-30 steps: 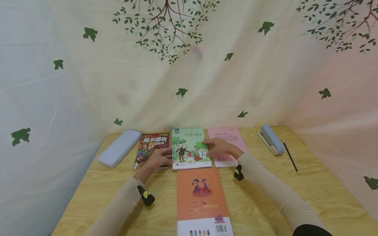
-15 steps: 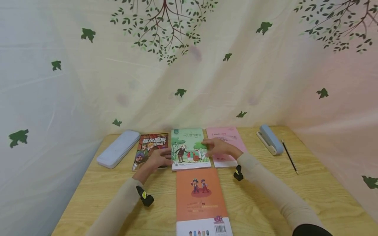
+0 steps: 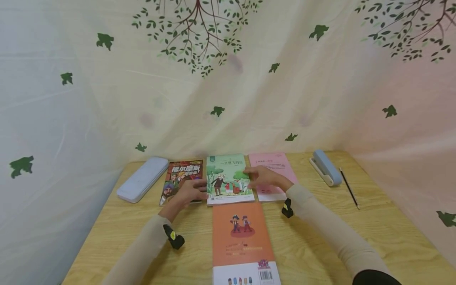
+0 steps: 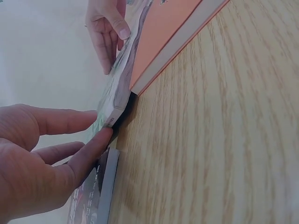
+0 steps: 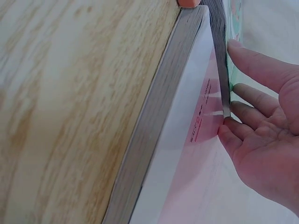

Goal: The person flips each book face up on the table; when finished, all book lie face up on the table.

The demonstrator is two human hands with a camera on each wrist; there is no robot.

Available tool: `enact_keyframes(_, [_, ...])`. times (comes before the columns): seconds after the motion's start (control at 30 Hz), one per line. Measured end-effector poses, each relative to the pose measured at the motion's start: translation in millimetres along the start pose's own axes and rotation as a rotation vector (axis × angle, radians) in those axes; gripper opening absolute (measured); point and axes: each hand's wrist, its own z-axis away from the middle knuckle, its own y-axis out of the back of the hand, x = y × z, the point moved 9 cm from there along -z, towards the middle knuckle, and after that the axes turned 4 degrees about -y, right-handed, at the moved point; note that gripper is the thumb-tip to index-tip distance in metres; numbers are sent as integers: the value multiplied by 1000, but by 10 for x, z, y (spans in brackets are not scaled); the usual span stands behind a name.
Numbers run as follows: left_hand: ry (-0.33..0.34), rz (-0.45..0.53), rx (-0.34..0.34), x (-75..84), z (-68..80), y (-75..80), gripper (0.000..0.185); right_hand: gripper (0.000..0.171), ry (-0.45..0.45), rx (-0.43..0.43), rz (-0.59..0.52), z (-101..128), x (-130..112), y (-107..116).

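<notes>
A green picture book (image 3: 228,178) lies flat in the middle of the back row of books on the wooden table (image 3: 374,233). My left hand (image 3: 198,192) rests at its left edge, over a dark red comic book (image 3: 182,171). In the left wrist view the thumb (image 4: 96,142) touches the green book's near corner (image 4: 117,105) and the other fingers stretch straight over its cover. My right hand (image 3: 253,178) lies on the book's right side, partly over a pink book (image 3: 276,164). In the right wrist view its straight fingertips (image 5: 233,109) touch the green book's right edge (image 5: 223,65).
An orange book (image 3: 242,233) lies just in front of the green one, reaching the near table edge. A pale blue pencil case (image 3: 143,178) sits at the back left. A blue stapler (image 3: 325,167) and a pencil (image 3: 349,188) lie at the back right. A leaf-printed curtain (image 3: 228,79) hangs behind.
</notes>
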Motion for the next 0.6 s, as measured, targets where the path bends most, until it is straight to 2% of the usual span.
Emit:
enact_keyframes(0.43, [1, 12, -33, 82, 42, -33, 67, 69, -16, 12, 13, -17, 32, 12])
enact_keyframes(0.6, [21, 6, -7, 84, 35, -28, 67, 70, -13, 19, 13, -18, 26, 12])
